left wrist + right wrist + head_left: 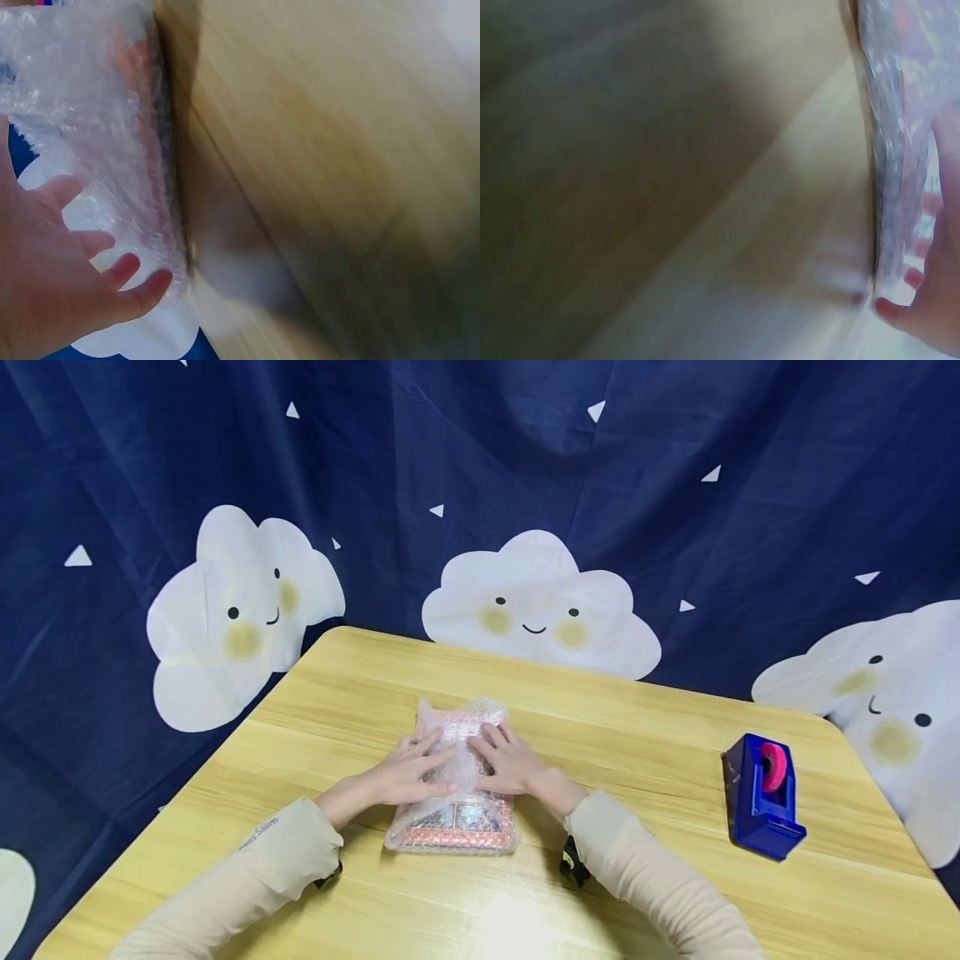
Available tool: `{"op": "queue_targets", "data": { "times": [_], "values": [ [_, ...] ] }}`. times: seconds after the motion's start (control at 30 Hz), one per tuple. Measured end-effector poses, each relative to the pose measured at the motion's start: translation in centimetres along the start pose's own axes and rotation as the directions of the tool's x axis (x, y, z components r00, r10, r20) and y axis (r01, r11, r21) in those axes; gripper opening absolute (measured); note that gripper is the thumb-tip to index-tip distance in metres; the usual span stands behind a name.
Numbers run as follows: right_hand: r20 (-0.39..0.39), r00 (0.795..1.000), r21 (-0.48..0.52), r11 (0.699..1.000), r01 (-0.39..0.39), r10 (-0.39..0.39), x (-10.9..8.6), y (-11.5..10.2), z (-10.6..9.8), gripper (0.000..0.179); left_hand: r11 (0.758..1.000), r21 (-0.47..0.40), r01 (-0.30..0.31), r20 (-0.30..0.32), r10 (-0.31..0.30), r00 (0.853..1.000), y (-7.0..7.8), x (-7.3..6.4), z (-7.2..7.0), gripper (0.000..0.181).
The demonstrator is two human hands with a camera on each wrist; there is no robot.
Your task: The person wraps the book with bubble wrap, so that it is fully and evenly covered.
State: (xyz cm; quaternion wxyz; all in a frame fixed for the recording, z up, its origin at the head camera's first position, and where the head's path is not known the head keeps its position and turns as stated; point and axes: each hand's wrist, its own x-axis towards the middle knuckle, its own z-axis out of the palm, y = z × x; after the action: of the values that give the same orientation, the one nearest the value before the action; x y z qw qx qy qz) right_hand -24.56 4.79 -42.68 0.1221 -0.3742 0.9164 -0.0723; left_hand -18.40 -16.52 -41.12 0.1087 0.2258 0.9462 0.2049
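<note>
A flat rectangular item wrapped in bubble wrap (453,837) lies on the table in the head view, with orange-red borders and a picture showing through the plastic. Across its left half spreads my left hand (408,772), fingers extended over the wrap. My right hand (513,765) rests on the right half in the same way, its fingers spread toward the far edge. In the left wrist view the left fingers (124,266) lie along the crinkled wrap near its side. The right wrist view shows the right hand (941,292) at the package's other side.
A blue tape dispenser (765,797) with a pink roll stands on the right of the wooden table (622,727). Behind the table hangs a dark blue curtain (495,452) with white clouds and small triangles.
</note>
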Motion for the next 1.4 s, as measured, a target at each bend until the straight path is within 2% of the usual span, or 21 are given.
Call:
{"op": "queue_targets", "data": {
  "times": [0.17,0.37,0.57,0.87,1.03,1.13,1.3,1.4],
  "values": [
    [0.047,0.999,0.073,0.997,0.022,-0.026,0.2,0.6,-0.7,0.060,0.999,0.041,-0.024,0.057,0.022,0.998,-0.1,0.0,-0.2,0.069],
    [0.041,0.998,0.116,0.992,0.049,-0.054,0.3,1.0,-1.1,0.051,0.998,0.047,-0.031,0.123,0.025,0.992,-0.2,0.4,-0.2,0.074],
    [0.006,0.996,0.177,0.981,0.086,-0.088,0.2,1.7,-1.0,0.050,0.985,0.172,-0.019,0.147,-0.007,0.989,0.6,1.2,-0.1,0.076],
    [0.028,0.996,0.278,0.958,0.071,-0.082,-0.4,2.0,-0.7,0.055,0.952,0.305,0.017,0.186,-0.077,0.980,2.4,2.2,-0.4,0.084],
    [0.059,0.995,0.312,0.948,0.054,-0.076,-0.7,1.6,-0.6,0.063,0.918,0.396,0.002,0.191,-0.085,0.978,3.1,2.4,-0.5,0.089],
    [0.060,0.996,0.296,0.954,0.044,-0.065,-0.9,1.2,-0.3,0.070,0.902,0.432,0.005,0.187,-0.095,0.978,3.4,2.4,-0.5,0.092],
    [0.009,0.998,0.267,0.962,0.053,-0.058,-1.4,0.4,0.6,0.077,0.900,0.434,0.024,0.179,-0.112,0.977,3.4,2.2,-0.2,0.092],
    [0.011,0.998,0.286,0.956,0.063,-0.069,-2.0,0.0,0.7,0.079,0.902,0.431,0.027,0.170,-0.110,0.979,3.1,2.0,-0.1,0.092]
  ]
}}
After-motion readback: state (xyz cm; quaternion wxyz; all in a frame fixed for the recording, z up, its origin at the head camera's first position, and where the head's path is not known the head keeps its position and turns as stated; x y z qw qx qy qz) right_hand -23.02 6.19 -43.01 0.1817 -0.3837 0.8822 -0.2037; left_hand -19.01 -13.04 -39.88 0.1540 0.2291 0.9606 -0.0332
